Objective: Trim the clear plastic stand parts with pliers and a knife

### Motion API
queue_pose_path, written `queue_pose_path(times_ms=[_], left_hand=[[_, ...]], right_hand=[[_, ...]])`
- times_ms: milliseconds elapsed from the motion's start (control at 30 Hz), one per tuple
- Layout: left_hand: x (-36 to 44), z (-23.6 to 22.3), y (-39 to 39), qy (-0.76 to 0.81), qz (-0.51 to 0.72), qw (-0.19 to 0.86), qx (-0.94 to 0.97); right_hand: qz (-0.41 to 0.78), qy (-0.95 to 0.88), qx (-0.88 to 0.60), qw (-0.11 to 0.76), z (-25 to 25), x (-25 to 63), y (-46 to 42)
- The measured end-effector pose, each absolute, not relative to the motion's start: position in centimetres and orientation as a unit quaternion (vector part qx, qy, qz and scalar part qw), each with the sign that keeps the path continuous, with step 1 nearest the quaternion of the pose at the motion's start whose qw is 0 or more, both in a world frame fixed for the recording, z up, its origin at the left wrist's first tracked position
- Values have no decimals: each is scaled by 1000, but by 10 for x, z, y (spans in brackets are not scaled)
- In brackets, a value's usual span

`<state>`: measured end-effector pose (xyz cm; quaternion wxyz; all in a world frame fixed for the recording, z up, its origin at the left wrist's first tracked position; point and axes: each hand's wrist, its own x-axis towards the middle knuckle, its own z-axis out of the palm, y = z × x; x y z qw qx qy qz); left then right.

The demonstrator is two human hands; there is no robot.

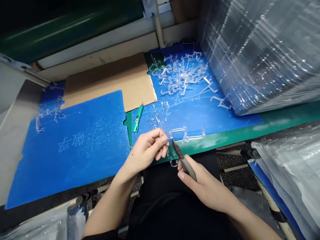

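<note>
Lying at the far left, a few clear bits (48, 113) rest on a big blue board (75, 156). Brown cardboard (107, 83) sits past the top of the board. A green craft knife (138, 116) lies just beside the cardboard, with its blade end up.

Next comes the left hand (146, 150). Its fingers curl in tight and pinch a clear plastic piece (162, 116). This piece stands up over the edge of a blue mat (200, 116), and its low end hangs past a green table (275, 123).

The right hand (202, 186) wraps around small snips (186, 168) with a gray handle. Their dark tips are very near the piece, but I cannot tell if they touch it. I also cannot tell how far open the tips are.

Good work here needs a firm pinch, so the piece does not wobble, and tips set right on the spot.

Further right, a heap of clear plastic parts (180, 75) lies on the mat. A big stack of clear plastic (257, 56) rises beside it.
</note>
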<state>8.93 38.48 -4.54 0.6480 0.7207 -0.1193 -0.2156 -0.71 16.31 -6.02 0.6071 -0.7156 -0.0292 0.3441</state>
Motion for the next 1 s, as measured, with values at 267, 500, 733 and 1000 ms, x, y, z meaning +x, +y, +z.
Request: queue_pose_path(times_ms=[267, 500, 733, 1000], left_hand=[[79, -57, 400, -90, -205, 682, 696], [80, -60, 397, -94, -230, 683, 687], [83, -62, 397, -88, -235, 682, 687], [82, -66, 394, -93, -256, 683, 678]], right_hand=[[367, -39, -713, 596, -60, -4, 175], [364, -22, -719, 591, -54, -3, 178], [379, -13, -731, 567, -53, -4, 175], [363, -23, -727, 582, -56, 1, 172]])
